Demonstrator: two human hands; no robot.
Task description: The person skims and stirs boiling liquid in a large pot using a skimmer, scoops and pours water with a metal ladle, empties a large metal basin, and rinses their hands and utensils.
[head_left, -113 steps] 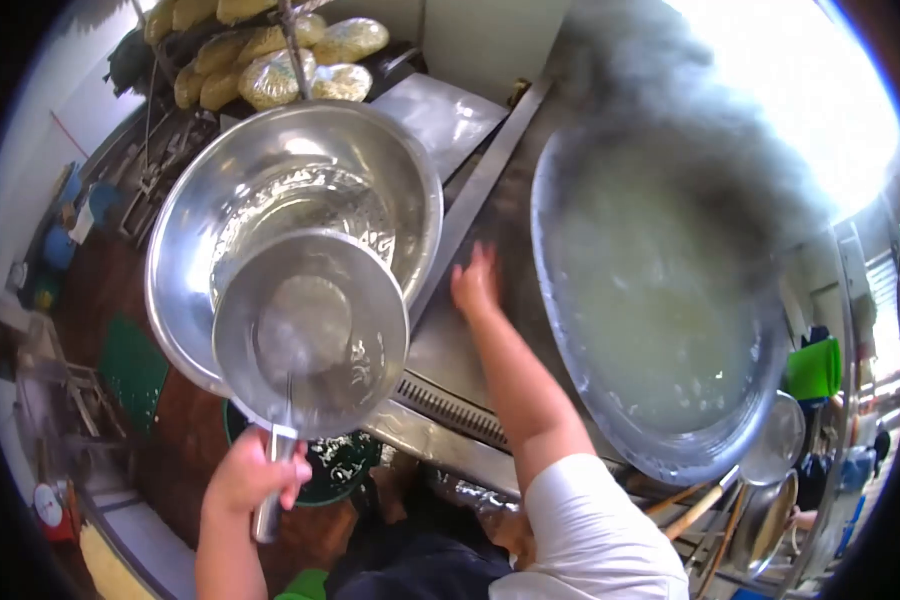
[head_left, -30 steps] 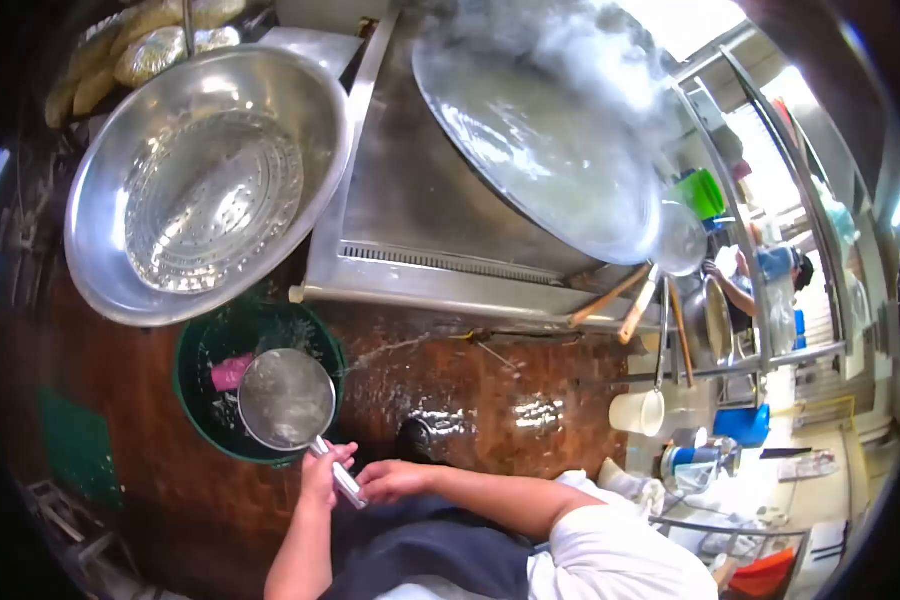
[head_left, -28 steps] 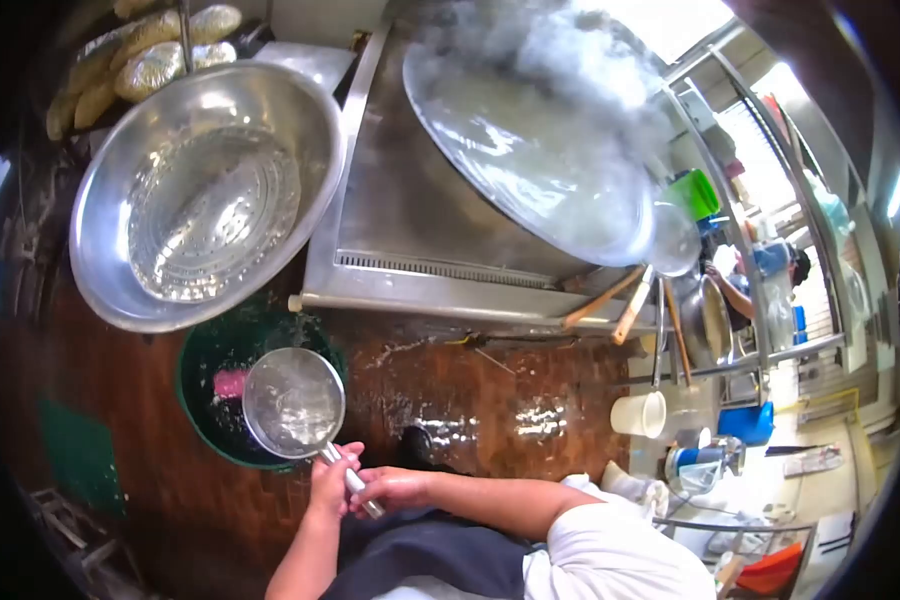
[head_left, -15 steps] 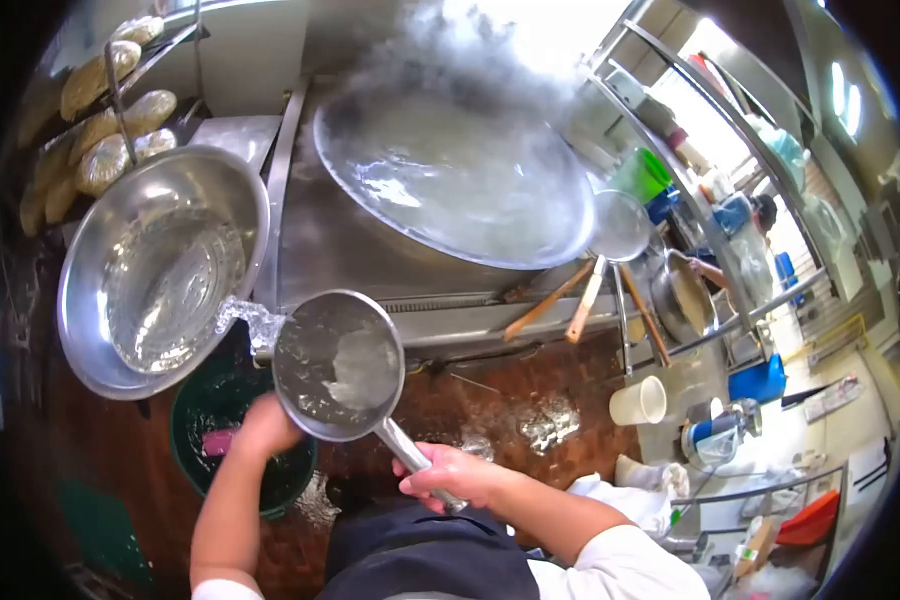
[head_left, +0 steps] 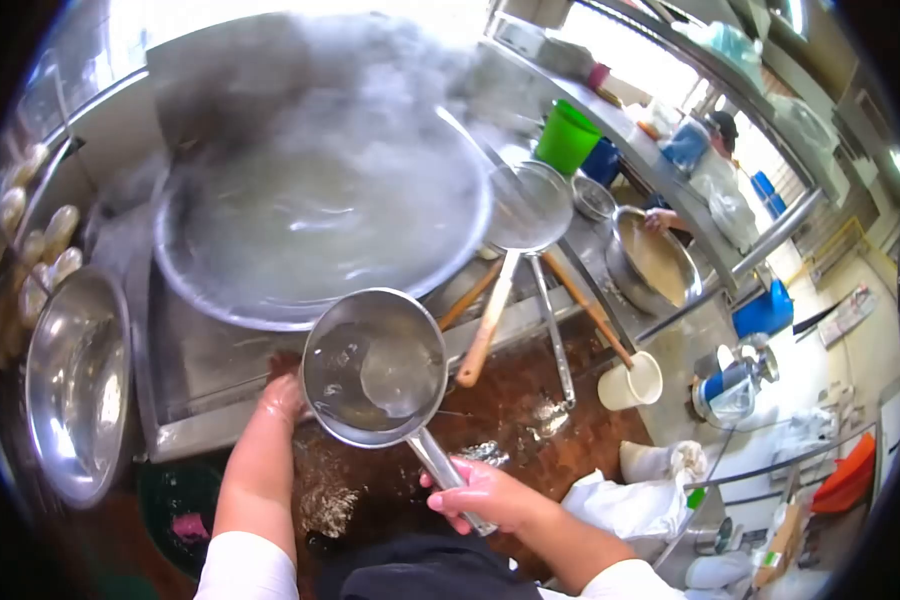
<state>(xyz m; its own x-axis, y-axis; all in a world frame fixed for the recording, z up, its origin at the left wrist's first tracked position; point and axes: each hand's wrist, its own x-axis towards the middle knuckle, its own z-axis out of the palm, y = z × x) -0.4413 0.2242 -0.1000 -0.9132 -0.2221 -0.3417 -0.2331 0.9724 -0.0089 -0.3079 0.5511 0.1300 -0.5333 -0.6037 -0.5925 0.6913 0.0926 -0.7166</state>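
My right hand (head_left: pixel 485 493) is closed round the handle of a metal dipper (head_left: pixel 375 370), its wide round bowl turned up toward me. The bowl's inside looks wet, with a pale round patch in it. Close to the bowl's left rim is my left hand (head_left: pixel 286 392), wet and partly blurred. Its fingers are hard to make out, and I cannot tell whether they touch the rim. Beyond both hands, a very large steaming pan (head_left: pixel 320 225) holds cloudy liquid. A metal basin (head_left: pixel 78 390) stands on the left, above a dark green tub (head_left: pixel 165 480) with a pink thing inside.
A round strainer (head_left: pixel 530 205) and several wooden-handled tools lean by the pan's right side. A white bucket (head_left: pixel 630 382) stands on the wet brown floor. Another person's hand (head_left: pixel 660 220) touches a metal bowl (head_left: pixel 652 262) at the right. White sacks (head_left: pixel 620 505) lie nearby.
My view has swung right, so the basin and green tub now sit farther left. My left hand has come up from over the tub to beside the dipper. The right hand keeps its hold.
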